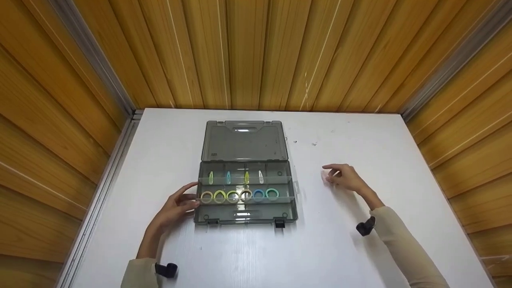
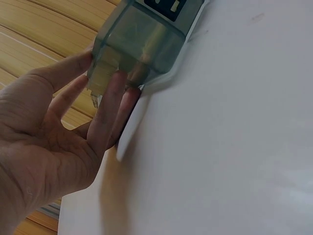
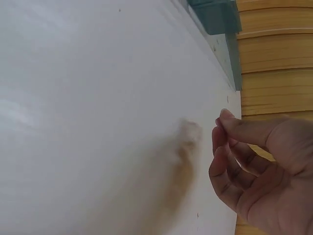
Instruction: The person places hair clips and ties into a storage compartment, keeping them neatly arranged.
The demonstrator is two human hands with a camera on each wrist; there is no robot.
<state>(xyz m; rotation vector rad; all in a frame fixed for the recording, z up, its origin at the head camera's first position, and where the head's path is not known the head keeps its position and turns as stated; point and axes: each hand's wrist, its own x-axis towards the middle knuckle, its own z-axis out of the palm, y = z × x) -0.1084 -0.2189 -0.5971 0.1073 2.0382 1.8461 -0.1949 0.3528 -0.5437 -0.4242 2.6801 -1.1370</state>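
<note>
A grey see-through plastic box (image 1: 246,214) lies on the white table with its lid (image 1: 245,142) folded back. Snap hair clips (image 1: 229,177) in green, blue, yellow and white stand in a row in its upper part. Below them, several coloured rings (image 1: 259,195), perhaps hair ties, line the middle divider. My left hand (image 1: 174,208) touches the box's left side with extended fingers (image 2: 108,105). To the right of the box, my right hand (image 1: 347,178) hovers over the table, its fingers loosely bent. I see nothing held in it; thumb and forefinger stand apart in the head view.
The white table (image 1: 248,256) carries small dark marks (image 1: 314,144) right of the lid. Behind it and along both sides stand wood-patterned panels (image 1: 248,52). A faint pinkish patch (image 1: 324,176) shows below the right fingertips; I cannot tell what it is.
</note>
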